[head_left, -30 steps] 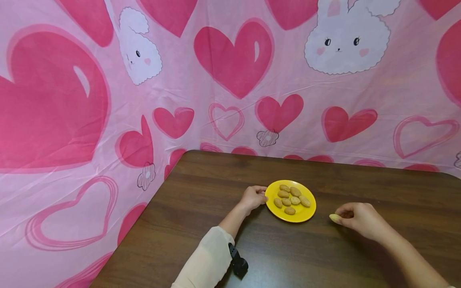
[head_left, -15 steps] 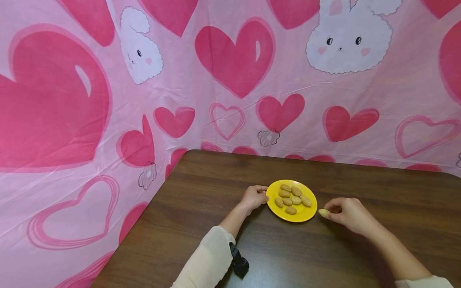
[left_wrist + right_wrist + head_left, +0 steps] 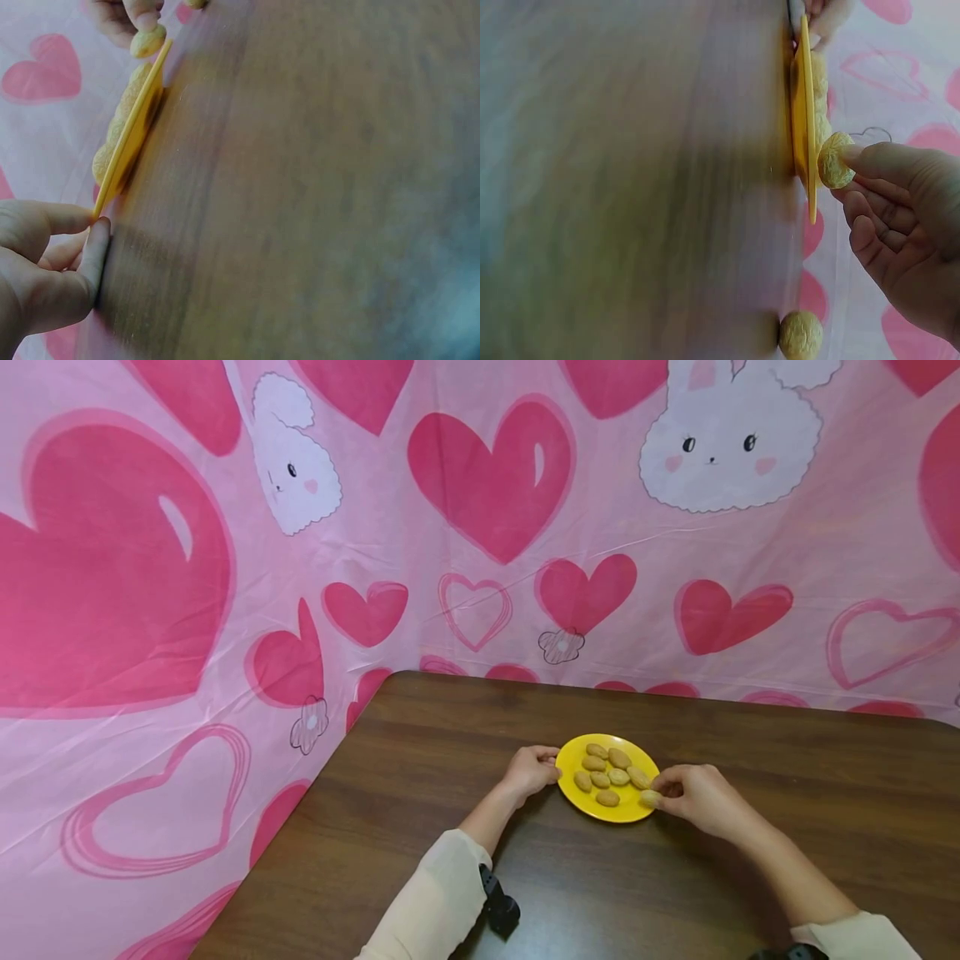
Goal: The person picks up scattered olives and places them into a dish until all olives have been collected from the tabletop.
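Observation:
A yellow plate on the table bears several wrinkled, tan oval nuts. My left hand holds its left rim, thumb on one face and fingers on the other, as the left wrist view shows. Between thumb and fingertips, my right hand pinches one more wrinkled oval nut. That nut is over the plate's right rim in the head view, just above the plate's surface and close to the others. The right hand's other fingers are loosely curled.
Another wrinkled oval nut rests on the brown wooden table, to the right of the plate; the right hand hides it in the head view. Behind the table hangs a pink cloth with hearts and rabbits.
My right hand has moved left with the pinched nut, from beside the plate to over its right rim. The left hand keeps its grip on the plate.

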Demonstrator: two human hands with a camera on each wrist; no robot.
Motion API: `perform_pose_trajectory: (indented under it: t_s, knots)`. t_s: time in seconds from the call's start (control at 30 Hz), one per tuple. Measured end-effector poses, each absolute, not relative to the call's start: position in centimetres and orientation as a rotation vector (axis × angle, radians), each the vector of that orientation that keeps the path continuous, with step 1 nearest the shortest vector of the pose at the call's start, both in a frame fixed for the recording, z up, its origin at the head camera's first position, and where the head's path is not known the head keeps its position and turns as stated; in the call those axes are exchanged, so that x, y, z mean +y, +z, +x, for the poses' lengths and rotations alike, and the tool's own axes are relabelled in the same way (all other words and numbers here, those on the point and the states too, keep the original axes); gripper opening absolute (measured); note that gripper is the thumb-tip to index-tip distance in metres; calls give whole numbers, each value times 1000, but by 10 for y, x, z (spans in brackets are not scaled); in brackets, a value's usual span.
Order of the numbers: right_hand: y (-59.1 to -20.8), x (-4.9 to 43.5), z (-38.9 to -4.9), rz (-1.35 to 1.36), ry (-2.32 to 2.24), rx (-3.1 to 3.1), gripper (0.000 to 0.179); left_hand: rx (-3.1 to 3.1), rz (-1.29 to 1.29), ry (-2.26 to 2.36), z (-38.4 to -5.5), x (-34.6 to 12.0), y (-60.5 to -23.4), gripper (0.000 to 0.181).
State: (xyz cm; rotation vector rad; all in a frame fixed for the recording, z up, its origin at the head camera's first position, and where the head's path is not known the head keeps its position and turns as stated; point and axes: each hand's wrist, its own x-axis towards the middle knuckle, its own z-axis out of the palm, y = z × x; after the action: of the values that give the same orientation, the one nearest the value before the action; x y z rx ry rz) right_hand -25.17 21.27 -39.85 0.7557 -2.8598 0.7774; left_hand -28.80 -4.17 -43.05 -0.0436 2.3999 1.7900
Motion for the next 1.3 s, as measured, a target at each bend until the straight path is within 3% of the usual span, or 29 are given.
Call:
perform_pose_trajectory:
  t_s: [0.77,1.3]
  knots:
    - [-396,186,-262,715,724,-2981,18,2414,-17,1773,-288,-43,-432,35]
    - [-397,176,-266,720,670,-2975,12,2394,-43,1796,-288,-42,-431,37]
